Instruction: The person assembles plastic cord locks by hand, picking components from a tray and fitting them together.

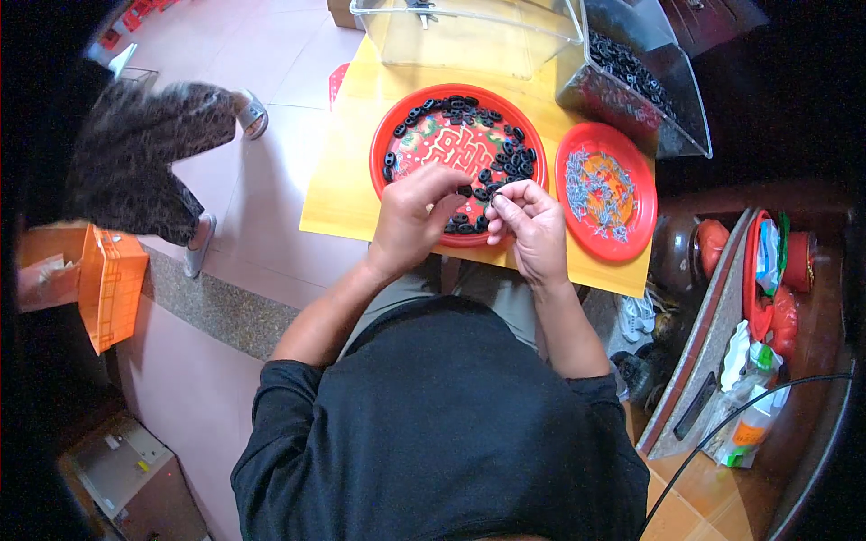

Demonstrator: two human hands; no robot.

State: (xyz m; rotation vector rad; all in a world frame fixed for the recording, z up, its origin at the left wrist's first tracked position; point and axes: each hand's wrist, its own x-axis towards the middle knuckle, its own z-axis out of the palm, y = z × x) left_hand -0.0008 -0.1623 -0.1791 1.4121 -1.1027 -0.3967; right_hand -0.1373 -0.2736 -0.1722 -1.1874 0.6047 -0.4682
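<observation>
Over the near rim of a round red tray [376, 144] my two hands work close together. My left hand [410, 216] is curled, thumb and forefinger closing around a small black plastic part [465, 190]. Thumb and forefinger of my right hand [534, 230] pinch together on a small dark piece [493, 197], too small to make out fully. Many black oval parts with holes [514, 160] lie around the tray's edge, its patterned middle showing. At the right, a smaller red plate [577, 140] holds a scatter of small silvery pins or screws [586, 189].
A yellow board [338, 203] carries both trays. Behind stand a clear plastic box [469, 45] and a bin of small black parts [622, 68]. To the right is a cluttered shelf [690, 361]. At left a person's legs [149, 135] stand near an orange crate [113, 279].
</observation>
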